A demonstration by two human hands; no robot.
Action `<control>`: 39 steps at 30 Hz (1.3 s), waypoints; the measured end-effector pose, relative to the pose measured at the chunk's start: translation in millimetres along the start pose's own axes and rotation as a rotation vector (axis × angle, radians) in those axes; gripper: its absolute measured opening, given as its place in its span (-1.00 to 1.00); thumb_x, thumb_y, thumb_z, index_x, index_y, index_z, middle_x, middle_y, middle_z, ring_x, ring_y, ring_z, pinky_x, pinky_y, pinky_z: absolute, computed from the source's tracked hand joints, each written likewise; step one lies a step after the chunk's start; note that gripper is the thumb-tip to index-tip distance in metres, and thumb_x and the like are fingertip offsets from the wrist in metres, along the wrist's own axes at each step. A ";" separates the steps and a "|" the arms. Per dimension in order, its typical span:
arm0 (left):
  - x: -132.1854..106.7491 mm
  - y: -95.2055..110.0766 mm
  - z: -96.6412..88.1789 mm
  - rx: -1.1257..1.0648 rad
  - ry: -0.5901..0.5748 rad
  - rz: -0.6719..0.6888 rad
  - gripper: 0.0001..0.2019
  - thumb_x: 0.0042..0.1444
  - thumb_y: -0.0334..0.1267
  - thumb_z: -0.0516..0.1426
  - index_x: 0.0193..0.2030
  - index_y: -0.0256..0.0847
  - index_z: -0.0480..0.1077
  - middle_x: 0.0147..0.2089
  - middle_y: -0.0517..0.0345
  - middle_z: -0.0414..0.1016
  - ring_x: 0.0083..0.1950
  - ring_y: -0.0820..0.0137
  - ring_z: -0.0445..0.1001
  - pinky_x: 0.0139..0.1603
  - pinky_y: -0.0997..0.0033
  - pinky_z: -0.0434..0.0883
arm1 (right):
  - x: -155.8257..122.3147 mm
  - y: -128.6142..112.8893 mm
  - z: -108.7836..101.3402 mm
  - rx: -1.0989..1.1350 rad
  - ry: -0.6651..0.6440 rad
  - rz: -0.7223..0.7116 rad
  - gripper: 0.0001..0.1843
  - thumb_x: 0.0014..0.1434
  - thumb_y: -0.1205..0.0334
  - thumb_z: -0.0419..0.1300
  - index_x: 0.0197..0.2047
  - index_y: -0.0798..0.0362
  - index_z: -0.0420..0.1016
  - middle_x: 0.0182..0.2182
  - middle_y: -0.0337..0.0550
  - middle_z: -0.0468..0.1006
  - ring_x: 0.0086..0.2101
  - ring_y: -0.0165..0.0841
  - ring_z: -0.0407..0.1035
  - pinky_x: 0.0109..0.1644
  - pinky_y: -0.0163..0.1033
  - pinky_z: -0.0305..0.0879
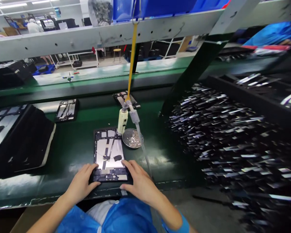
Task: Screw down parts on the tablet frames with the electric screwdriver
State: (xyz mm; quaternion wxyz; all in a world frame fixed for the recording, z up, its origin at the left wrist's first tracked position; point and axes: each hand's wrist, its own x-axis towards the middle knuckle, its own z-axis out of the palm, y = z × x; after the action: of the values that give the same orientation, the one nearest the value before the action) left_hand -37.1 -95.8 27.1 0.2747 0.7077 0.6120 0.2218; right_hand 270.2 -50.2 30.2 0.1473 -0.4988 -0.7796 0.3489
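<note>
An opened tablet (109,142) lies on the green bench top, its inner parts facing up. My left hand (82,181) grips its lower left corner, the thumb at the near edge. My right hand (138,179) holds the lower right side, with fingers at the side and thumb near the front edge. On the tablet rest a small black part (117,158) and a thin cable with a small board (106,158). An electric screwdriver (122,121) hangs from a yellow strap just above the tablet's top right corner. Beside it sits a round dish of small screws (133,139).
A tall stack of tablets (21,139) stands at the left. Two more opened tablets (67,110) lie farther back, one behind the screwdriver. Crowded black panels (220,129), blurred, fill the right. A grey metal beam (87,37) crosses above the bench, carrying blue bins (155,9).
</note>
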 end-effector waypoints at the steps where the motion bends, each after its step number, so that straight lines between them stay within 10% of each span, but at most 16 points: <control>1: 0.9 -2.8 -3.2 0.016 -0.024 0.033 -0.56 0.17 -0.21 0.31 0.21 -0.04 0.46 0.10 -0.05 0.57 0.13 0.05 0.53 0.16 0.08 0.46 | 1.2 -0.4 2.1 -0.020 -0.015 0.018 -0.10 0.08 0.15 0.44 0.44 -0.11 0.21 0.26 0.04 0.38 0.21 0.02 0.37 0.32 0.08 0.31; 9: 66.1 31.0 -55.8 0.354 -0.168 0.267 -0.76 0.24 -0.26 0.22 0.04 -0.05 0.51 -0.05 0.00 0.55 -0.02 0.14 0.51 -0.04 0.26 0.44 | 32.3 -3.1 -2.1 0.067 0.006 -0.027 -0.22 0.09 0.11 0.45 0.34 -0.03 0.35 -0.09 -0.11 0.62 -0.15 -0.17 0.53 0.03 -0.08 0.43; 15: 117.1 63.2 -45.4 0.352 -0.383 0.412 -0.71 -0.04 -0.60 0.20 -0.25 -0.13 0.47 -0.26 0.06 0.48 -0.15 0.18 0.50 -0.05 0.29 0.43 | 31.1 9.5 18.3 0.186 0.222 -0.071 -0.50 0.21 0.12 0.36 0.19 0.00 0.47 -0.29 -0.22 0.56 -0.43 -0.38 0.35 -0.21 -0.21 0.39; 25: 37.7 42.1 -23.4 0.305 -0.337 0.539 -0.67 0.31 -0.40 0.07 0.15 -0.12 0.49 -0.03 -0.09 0.53 -0.04 0.17 0.50 -0.01 0.18 0.47 | 33.0 15.5 20.0 0.345 0.342 -0.070 -0.66 0.26 0.04 0.31 0.03 0.03 0.54 -0.40 -0.26 0.54 -0.46 -0.40 0.37 -0.25 -0.25 0.39; 39: 26.2 10.5 2.3 0.108 -0.132 0.442 -0.72 0.39 -0.29 0.08 0.06 -0.02 0.61 0.06 -0.12 0.62 0.12 0.13 0.55 0.19 0.04 0.49 | 33.8 15.9 18.3 0.364 0.377 -0.045 -0.71 0.26 0.03 0.30 -0.02 0.00 0.58 -0.41 -0.24 0.58 -0.48 -0.40 0.38 -0.30 -0.26 0.41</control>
State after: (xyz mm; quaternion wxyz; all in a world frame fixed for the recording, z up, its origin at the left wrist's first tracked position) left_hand -23.7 -71.2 31.7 0.2207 0.8511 0.4339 0.1968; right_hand 254.9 -23.6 2.1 0.3850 -0.5029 -0.6736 0.3810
